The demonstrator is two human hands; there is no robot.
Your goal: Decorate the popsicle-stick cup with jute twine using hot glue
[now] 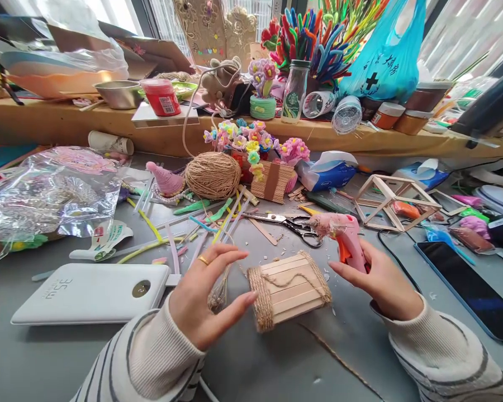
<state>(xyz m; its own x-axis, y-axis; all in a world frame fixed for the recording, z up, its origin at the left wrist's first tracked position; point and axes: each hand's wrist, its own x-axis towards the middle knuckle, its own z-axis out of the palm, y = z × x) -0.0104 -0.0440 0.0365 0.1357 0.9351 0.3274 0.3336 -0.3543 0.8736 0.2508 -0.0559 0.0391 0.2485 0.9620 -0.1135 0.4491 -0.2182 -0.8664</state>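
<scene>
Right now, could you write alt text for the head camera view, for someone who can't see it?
A person's left hand touches a small basket of wooden sticks wrapped in twine lying on a cluttered grey table, while the right hand holds a pink glue gun. Scissors, a ball of twine and a white power bank lie nearby.

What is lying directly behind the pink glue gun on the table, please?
Behind the pink glue gun, held in the right hand, lie black-handled scissors. The gun's nozzle covers part of their handles.
</scene>
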